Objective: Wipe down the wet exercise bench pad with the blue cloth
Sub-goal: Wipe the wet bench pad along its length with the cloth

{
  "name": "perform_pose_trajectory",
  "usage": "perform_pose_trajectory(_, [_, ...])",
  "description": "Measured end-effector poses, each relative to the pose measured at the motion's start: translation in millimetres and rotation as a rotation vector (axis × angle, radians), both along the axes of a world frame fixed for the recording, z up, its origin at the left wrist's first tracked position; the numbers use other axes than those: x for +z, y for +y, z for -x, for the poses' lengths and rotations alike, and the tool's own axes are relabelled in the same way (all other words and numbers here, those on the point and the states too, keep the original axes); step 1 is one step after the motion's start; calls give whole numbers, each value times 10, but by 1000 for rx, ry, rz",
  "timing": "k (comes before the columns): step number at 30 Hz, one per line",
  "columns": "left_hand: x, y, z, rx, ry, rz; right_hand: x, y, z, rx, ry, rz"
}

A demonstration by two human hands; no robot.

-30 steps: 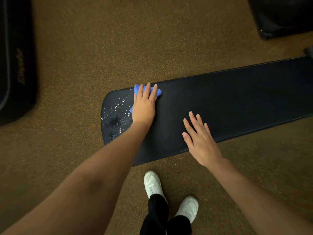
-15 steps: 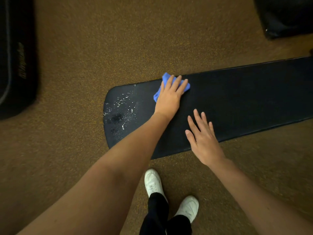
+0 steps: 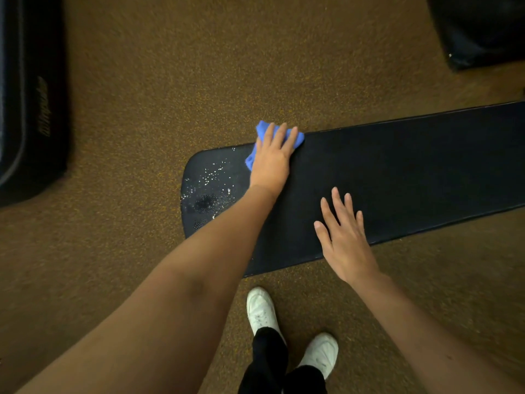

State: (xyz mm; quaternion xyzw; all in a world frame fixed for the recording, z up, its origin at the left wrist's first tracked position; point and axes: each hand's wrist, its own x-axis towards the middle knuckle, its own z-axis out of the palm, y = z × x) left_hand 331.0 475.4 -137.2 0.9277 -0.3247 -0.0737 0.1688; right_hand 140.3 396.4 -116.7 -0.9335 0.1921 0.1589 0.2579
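A long black bench pad (image 3: 397, 172) runs from the middle of the view to the right edge. Water droplets (image 3: 211, 189) glisten on its rounded left end. My left hand (image 3: 272, 157) presses flat, fingers straight, on a crumpled blue cloth (image 3: 262, 129) at the pad's far edge, just right of the wet patch. The cloth sticks out past my fingertips and at the hand's left side. My right hand (image 3: 343, 234) lies with fingers spread over the pad's near edge and holds nothing.
Brown speckled floor (image 3: 170, 81) surrounds the bench. A dark padded piece of equipment (image 3: 31, 109) stands at the left edge, another dark pad (image 3: 483, 27) at the top right. My white shoes (image 3: 261, 311) stand just in front of the bench.
My left hand slid the cloth rightward along the far edge over the second, then back slightly left. The right hand stayed in place on the near edge.
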Motion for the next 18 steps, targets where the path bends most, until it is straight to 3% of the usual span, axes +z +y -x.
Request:
perform_pose_trajectory(5, [-11, -30, -10, -49, -15, -67, 8, -22, 7, 2, 1, -8])
perform_pose_trajectory(8, [-109, 294, -167, 152, -78, -20, 27, -11, -13, 14, 38, 13])
perform_pose_trajectory(13, [-19, 286, -23, 277, 34, -158, 80, 106, -86, 4, 49, 48])
perform_pose_trajectory(18, [190, 191, 160, 417, 190, -146, 112, 331, -282, 43, -13, 7])
